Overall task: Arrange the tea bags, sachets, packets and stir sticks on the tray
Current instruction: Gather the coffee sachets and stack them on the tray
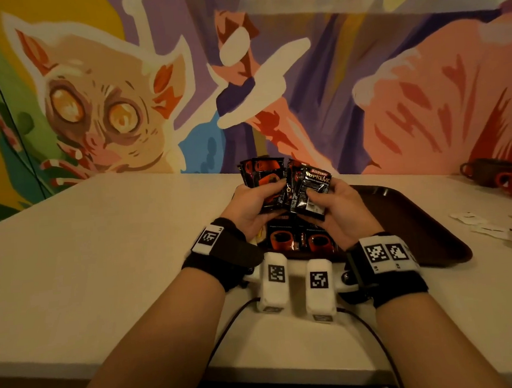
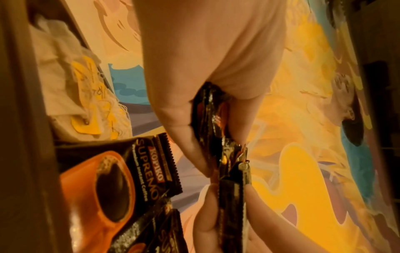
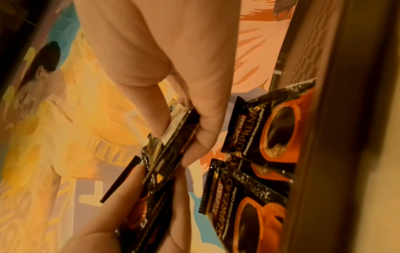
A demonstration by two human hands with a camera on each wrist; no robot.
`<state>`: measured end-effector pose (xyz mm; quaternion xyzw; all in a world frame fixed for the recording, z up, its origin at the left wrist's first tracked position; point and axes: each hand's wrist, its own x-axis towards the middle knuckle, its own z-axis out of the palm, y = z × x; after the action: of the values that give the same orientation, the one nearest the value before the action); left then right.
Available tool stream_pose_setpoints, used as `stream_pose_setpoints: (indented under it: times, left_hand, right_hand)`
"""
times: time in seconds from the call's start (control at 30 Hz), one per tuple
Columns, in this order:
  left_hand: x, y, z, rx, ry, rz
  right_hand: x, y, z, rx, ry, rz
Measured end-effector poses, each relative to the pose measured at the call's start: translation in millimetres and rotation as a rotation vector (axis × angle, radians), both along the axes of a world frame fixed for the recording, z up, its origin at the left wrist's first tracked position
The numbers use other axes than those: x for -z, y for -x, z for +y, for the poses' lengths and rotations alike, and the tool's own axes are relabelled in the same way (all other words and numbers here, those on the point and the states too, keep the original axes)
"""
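head view: both hands raised over the near end of the tray [image 1: 407, 213]. the left hand [image 1: 251, 207] grips a fan of packets [image 1: 262, 178], apparently to keep them sorted; the right hand [image 1: 337, 206] pinches one packet [image 1: 312, 193] with thumb on its face, likely drawing it off for placing. two laid packets [image 1: 300, 240] sit side by side on the tray below. white sachets [image 1: 493, 228] lie on the table [image 1: 101, 250] to the right, off the tray.

left wrist view: left fingers [image 2: 184, 133] clamp the packet edges; tea bags [image 2: 71, 85] lie by the tray's rim.

right wrist view: right fingers [image 3: 205, 123] pinch the stack; laid packets [image 3: 266, 133] rest label-up.
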<state>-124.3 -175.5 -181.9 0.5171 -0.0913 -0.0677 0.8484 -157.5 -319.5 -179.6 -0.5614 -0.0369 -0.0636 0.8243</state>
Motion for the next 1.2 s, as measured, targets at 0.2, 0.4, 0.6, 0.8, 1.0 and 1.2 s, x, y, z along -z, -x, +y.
stream_pose_setpoints:
  times: [0.2,0.4,0.6,0.8,1.0,1.2]
  left_hand:
    - [-5,2,-2,0.045,0.077,0.060]
    - [-2,2,-2,-0.009,0.118,0.016]
    - [-1,0,-5,-0.020,0.154,-0.030]
    - [-2,4,-5,0.089,0.060,-0.047]
    - [-3,4,-1,0.233,0.100,0.036]
    - [-4,12,-3,0.369,0.071,0.061]
  right_hand:
    - [2,1,-1,0.024,-0.040,-0.007]
    - [4,2,-4,0.099,-0.166,0.019]
    - [5,6,-1,-0.021,-0.219,0.027]
    - [5,6,0,0.038,-0.180,0.006]
    - [2,13,3,-0.032,-0.103,-0.065]
    - [-2,17,13,-0.082,0.052,-0.082]
